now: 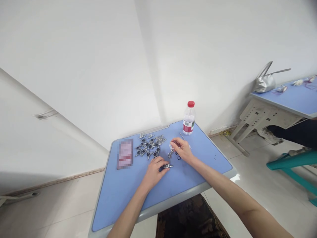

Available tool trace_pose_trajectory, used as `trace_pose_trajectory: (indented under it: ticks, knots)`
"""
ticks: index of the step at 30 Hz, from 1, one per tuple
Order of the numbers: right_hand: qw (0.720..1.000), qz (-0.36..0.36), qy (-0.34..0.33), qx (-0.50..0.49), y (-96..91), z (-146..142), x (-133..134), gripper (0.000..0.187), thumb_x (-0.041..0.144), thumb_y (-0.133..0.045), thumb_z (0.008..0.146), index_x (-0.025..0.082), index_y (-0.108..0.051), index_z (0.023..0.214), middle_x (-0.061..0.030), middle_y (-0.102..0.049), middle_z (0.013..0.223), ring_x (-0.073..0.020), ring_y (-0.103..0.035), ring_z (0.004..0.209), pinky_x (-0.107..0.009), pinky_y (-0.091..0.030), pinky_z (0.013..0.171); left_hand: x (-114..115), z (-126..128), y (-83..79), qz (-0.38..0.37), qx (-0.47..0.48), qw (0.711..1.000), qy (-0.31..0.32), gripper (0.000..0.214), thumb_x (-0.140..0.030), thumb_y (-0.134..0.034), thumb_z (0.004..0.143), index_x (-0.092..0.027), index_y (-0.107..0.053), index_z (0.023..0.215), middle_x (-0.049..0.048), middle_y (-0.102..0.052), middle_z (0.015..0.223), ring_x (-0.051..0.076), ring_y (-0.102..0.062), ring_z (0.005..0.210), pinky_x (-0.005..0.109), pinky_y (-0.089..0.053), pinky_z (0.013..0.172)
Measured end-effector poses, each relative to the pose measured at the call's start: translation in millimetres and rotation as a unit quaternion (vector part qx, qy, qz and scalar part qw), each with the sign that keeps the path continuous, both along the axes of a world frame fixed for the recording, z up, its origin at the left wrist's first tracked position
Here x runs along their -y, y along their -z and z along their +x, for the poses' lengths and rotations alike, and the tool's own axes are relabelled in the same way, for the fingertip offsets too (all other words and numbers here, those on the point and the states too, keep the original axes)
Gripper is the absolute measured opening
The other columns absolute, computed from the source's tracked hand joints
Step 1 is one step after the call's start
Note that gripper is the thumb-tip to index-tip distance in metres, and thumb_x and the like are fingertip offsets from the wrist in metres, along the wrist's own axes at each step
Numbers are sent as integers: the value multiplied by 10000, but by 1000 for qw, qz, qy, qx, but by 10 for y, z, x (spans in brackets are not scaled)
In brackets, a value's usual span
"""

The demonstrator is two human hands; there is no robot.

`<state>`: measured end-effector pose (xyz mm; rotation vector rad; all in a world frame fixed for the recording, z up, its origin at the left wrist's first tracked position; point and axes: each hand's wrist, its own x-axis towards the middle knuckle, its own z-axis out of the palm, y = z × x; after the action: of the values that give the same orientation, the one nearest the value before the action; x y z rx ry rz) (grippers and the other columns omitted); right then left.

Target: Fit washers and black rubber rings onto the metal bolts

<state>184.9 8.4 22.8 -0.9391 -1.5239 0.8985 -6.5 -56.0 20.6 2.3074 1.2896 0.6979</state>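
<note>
Standing beyond the right hand (182, 148), a water bottle (188, 122).

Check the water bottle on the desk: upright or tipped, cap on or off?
Upright, cap on. The plastic bottle stands on its base near the far edge of the blue desk, with the red cap on its neck.

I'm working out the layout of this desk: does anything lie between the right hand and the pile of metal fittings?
Yes. A loose metal fitting lies on the blue desktop in the gap, just left of the right hand and to the right of the pile of metal fittings.
</note>
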Motion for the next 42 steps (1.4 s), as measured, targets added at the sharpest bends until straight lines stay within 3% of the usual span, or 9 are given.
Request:
trace_pose_trajectory:
  ticks: [10, 25, 42]
  knots:
    - [1000, 3, -6, 1, -22, -31, -16, 279, 463, -544, 878, 189, -597, 861, 37, -537, 581, -108, -514, 497, -216, -437, 477, -61, 1, 29, 28, -18, 999, 4, 125, -259, -573, 909, -213, -671, 972, 43, -632, 915, 203, -574, 887, 335, -467, 804]
    - [998, 26, -50, 21, -50, -59, 84, 203, 379, -518, 908, 193, -596, 880, 38, -538, 601, -114, -521, 530, -233, -441, 536, -70, 11, 71, 40, -2, 999, -9, 115, -203, -617, 875, -212, -679, 972, 42, -637, 918, 197, -595, 889, 322, -485, 793]
    - [999, 8, -44, -22, -52, -63, 117, 190, 366, -529, 907, 192, -594, 869, 27, -556, 632, -116, -527, 536, -239, -451, 530, -69, 3, 104, 40, -14, 999, -20, 142, -201, -602, 886, -223, -665, 1011, 41, -623, 929, 189, -586, 884, 322, -488, 794]
